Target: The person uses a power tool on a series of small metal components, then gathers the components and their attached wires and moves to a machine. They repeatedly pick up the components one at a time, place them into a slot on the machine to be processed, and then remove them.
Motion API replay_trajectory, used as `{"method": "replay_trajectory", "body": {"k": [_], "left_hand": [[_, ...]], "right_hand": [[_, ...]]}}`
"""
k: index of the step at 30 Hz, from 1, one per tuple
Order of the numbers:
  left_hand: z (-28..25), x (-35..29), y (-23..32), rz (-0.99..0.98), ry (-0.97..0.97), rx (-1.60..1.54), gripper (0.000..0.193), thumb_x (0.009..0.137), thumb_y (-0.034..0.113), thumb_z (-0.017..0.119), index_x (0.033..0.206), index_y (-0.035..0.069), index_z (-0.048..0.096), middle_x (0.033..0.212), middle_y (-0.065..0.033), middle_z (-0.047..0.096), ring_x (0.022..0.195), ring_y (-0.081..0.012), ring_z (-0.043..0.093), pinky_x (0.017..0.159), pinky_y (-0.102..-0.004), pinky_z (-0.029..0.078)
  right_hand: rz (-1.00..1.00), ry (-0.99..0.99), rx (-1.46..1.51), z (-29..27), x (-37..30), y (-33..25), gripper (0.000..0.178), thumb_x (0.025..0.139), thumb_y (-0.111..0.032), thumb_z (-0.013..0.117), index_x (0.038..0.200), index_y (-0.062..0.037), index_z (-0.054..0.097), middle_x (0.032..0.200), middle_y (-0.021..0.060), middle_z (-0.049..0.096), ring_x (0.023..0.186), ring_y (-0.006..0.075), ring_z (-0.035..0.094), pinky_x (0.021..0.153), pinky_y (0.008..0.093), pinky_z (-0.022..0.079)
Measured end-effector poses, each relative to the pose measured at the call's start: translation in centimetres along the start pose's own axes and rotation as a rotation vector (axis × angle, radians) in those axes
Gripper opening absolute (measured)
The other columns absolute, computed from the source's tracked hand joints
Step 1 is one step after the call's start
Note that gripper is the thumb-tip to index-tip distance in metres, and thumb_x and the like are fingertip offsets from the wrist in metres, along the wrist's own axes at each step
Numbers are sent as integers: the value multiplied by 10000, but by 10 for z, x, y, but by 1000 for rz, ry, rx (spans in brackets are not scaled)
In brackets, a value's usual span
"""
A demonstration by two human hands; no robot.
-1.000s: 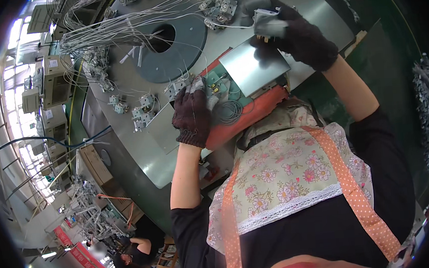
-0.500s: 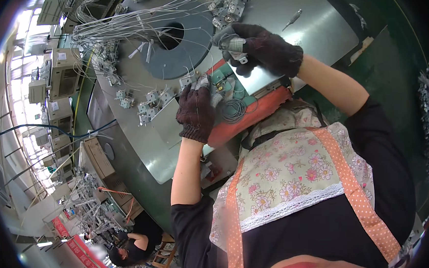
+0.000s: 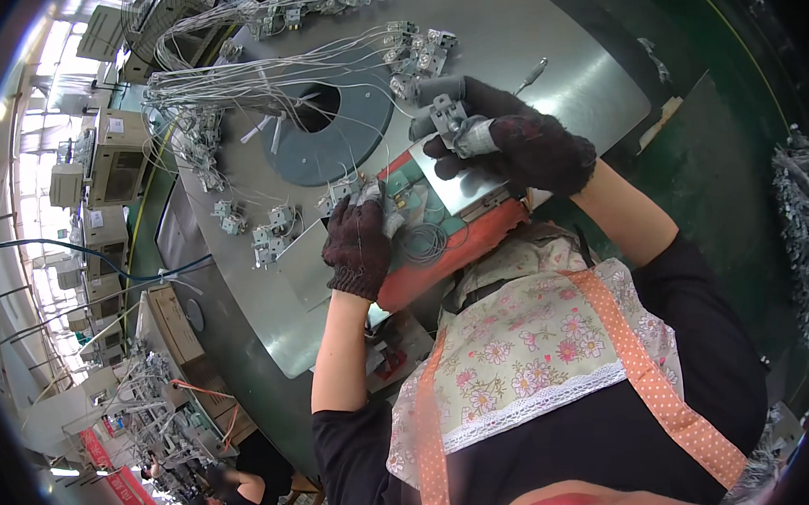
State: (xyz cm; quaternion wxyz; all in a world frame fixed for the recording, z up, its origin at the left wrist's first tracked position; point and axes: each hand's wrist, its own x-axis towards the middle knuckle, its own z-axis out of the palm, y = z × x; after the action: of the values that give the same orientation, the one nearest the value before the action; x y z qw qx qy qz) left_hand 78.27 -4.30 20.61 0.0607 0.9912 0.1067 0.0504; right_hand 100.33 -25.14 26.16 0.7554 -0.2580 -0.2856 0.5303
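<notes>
My right hand (image 3: 546, 147), in a dark knit glove with pale tape on the fingers, grips a small wired metal bracket (image 3: 449, 115) above a shiny metal plate (image 3: 460, 182). Dark-gloved too, my left hand (image 3: 358, 246) has its taped fingers closed at another metal bracket (image 3: 338, 194), from which thin wires rise; the fingers partly hide it. Between the hands lie a coil of thin grey wire (image 3: 424, 243) and green blocks (image 3: 406, 200). An orange-red pad (image 3: 451, 261) lies along the near edge.
Beyond my hands, a grey disc (image 3: 325, 160) with a dark central hole carries bundled white wires (image 3: 264, 80). Several metal brackets (image 3: 274, 233) rest on the steel tabletop (image 3: 588, 75). A screwdriver (image 3: 533, 76) lies past my right hand. Another person (image 3: 239, 494) sits at lower left.
My right hand has turned, bringing the held bracket's metal face into view. The left hand stays at its bracket. The whole view has shifted slightly.
</notes>
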Motion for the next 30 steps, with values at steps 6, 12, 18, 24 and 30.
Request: {"method": "replay_trajectory", "body": {"k": [6,12,18,24,30], "left_hand": [[3,0,-1,5,26,0,617,863,326,742,1372,20,575,1185,-199,712,1197,-363,647,1130,-495,416],[6,1,-1,-3,18,-7,577,873,343,734,1336,26,600,1184,-199,713,1193,-365,648,1128,-492,417],[11,-6,-5,-7,98,2,590,870,370,739,1342,43,605,1186,-197,710,1163,-382,654,1111,-507,424],[10,-4,-1,-37,98,33,539,880,374,724,1301,50,634,1186,-195,712,1158,-369,658,1123,-496,418],[8,-7,2,-73,94,5,523,876,395,725,1265,54,649,1157,-181,720,1126,-340,671,1116,-480,433]], "right_hand": [[58,77,-260,5,0,-2,854,863,-456,738,1544,-70,394,1290,90,601,1131,169,617,978,351,551],[20,16,-101,-11,-4,6,725,925,-342,709,1533,-87,407,1311,109,601,1108,191,647,934,375,579],[6,222,-178,-7,-17,5,575,988,-306,659,1485,-84,474,1300,167,650,1024,278,730,813,447,646],[-58,-66,504,-30,-9,19,850,865,-489,777,1498,-33,439,1387,203,595,1146,312,679,864,405,612],[87,-102,-59,-9,9,23,699,891,-406,770,1432,-56,501,1242,133,640,1088,236,652,855,398,604]]}}
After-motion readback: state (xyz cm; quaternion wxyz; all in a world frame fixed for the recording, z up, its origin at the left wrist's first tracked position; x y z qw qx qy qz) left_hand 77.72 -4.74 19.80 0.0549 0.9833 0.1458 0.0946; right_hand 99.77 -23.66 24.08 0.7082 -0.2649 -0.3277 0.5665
